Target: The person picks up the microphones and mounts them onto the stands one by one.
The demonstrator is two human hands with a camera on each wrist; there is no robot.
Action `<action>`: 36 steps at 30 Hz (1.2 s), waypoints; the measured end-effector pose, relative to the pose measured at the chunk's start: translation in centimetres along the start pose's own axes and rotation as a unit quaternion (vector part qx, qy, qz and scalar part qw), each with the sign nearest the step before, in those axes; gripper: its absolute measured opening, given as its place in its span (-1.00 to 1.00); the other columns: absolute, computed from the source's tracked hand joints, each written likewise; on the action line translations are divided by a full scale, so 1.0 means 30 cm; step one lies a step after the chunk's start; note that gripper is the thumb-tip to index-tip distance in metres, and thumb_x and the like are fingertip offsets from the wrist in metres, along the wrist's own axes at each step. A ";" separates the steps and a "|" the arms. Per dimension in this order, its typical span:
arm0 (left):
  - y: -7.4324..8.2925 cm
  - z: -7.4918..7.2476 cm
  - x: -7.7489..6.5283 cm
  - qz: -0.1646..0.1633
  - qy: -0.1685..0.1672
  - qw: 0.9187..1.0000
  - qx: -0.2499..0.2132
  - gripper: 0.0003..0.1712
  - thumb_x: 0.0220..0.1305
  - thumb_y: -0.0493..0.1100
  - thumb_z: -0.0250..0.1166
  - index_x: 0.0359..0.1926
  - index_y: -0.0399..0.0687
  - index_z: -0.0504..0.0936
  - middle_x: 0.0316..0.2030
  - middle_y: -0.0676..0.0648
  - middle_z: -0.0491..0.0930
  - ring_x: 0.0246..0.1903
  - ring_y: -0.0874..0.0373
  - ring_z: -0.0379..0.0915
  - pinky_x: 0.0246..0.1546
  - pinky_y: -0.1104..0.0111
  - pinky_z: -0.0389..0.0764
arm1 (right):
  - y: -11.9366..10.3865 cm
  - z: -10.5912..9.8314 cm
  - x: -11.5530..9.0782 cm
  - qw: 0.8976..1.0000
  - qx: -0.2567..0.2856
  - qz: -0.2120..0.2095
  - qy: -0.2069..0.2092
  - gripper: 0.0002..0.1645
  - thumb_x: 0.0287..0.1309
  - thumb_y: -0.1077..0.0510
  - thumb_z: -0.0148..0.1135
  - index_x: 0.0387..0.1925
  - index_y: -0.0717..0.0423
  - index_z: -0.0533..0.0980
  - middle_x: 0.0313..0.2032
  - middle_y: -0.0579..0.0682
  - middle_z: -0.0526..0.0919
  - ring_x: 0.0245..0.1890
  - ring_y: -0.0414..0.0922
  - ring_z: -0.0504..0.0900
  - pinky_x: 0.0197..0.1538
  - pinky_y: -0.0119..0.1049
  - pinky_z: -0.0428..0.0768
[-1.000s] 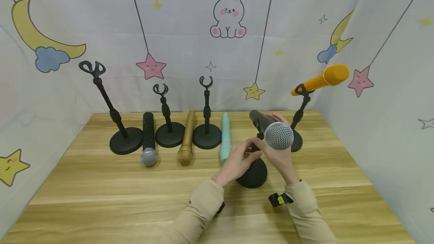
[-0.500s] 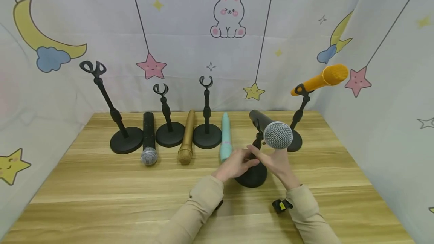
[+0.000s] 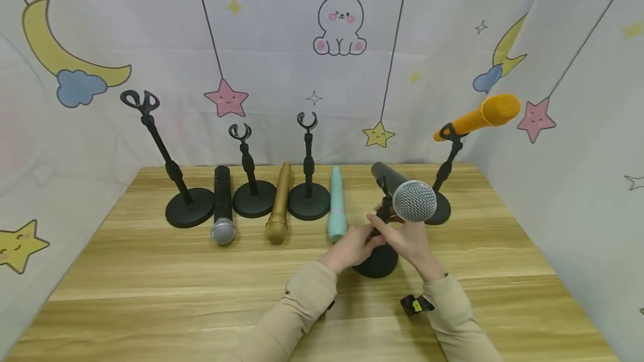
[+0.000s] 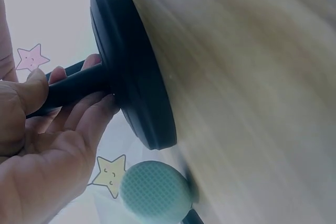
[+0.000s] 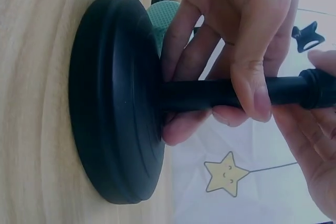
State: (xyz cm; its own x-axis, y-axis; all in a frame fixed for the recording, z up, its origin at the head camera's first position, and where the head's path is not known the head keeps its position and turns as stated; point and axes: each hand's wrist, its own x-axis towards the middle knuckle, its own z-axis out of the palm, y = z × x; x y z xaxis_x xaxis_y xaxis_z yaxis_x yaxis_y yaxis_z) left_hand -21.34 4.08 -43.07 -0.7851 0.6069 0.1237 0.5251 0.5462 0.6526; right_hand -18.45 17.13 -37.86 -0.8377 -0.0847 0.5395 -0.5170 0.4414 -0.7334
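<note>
In the head view a black microphone with a silver mesh head (image 3: 415, 201) rests in the clip of a short black microphone stand (image 3: 379, 264) on the table. My left hand (image 3: 349, 247) grips the lower pole just above the round base; in the right wrist view its thumb and fingers (image 5: 251, 85) wrap the pole. Higher up, my right hand (image 3: 410, 239) holds the pole at the ribbed collar (image 5: 317, 88), below the microphone's head. Part of the right fingers is hidden behind the pole and microphone.
Left of the hands lie a mint microphone (image 3: 337, 203), a gold microphone (image 3: 278, 205) and a black one (image 3: 223, 205). Three bare stands, one of them tall (image 3: 188, 208), stand among them. An orange microphone (image 3: 478, 119) sits on a stand at the right. Printed cloth hangs behind.
My right hand has slid lower on the pole, and its fingers no longer stick up behind the microphone. The left hand has shifted slightly down. The stand and microphone keep their place.
</note>
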 end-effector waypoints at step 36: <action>0.014 0.008 -0.002 -0.028 -0.013 1.000 0.008 -0.71 0.34 -0.01 -0.07 -0.14 -0.03 0.49 -0.27 0.01 0.64 -0.27 0.21 0.57 -0.38 0.55 0.49 | 0.040 -0.028 -0.020 0.997 -0.038 -0.062 -0.040 -0.75 -0.13 0.38 0.31 -0.34 0.34 0.46 -0.47 0.13 0.58 -0.45 -0.03 0.60 -0.35 -0.27 0.62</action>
State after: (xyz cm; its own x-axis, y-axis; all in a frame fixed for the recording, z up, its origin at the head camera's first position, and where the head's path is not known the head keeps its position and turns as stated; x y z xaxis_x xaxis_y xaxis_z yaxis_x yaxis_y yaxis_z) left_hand -21.00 4.42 -42.98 -0.8043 0.5903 0.0685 0.4868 0.5883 0.6457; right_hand -18.40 18.45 -38.72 -0.7811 -0.2130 0.5870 -0.6054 0.4889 -0.6281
